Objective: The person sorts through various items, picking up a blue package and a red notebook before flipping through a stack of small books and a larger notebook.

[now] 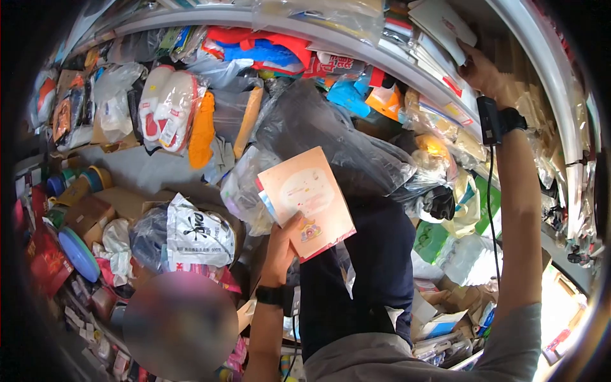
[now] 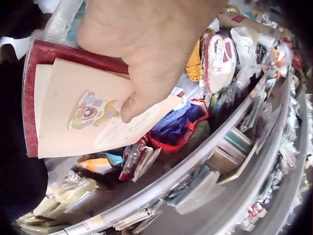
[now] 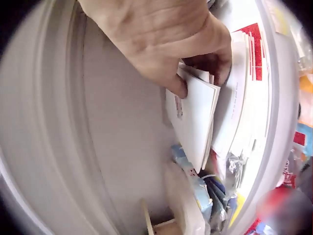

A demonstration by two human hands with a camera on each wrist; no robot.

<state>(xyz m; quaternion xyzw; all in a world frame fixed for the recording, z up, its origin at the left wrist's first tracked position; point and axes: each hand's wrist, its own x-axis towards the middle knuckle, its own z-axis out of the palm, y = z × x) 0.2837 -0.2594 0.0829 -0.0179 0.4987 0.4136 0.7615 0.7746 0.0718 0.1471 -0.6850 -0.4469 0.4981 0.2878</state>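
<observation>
My left hand [image 1: 284, 245] grips a small stack of greeting cards [image 1: 307, 197] in front of my legs. The top card is peach with a pale oval and a cartoon figure, and a dark red card [image 2: 32, 98] shows behind it in the left wrist view. The thumb lies across the front, and the fingers are hidden behind the stack. Up on the shelf at the right, my right hand [image 1: 485, 75] pinches a few white cards [image 3: 194, 115] between thumb and fingers. These stand tilted beside a row of other white cards [image 3: 239, 93].
A metal shelf edge [image 1: 439, 83] curves past the right hand. Below it hang bagged slippers [image 1: 168, 105], an orange item [image 1: 202, 130] and dark plastic sheeting [image 1: 318, 127]. A white printed bag [image 1: 198, 235] sits among boxes at lower left. A cable [image 1: 493, 216] runs down from the right wrist.
</observation>
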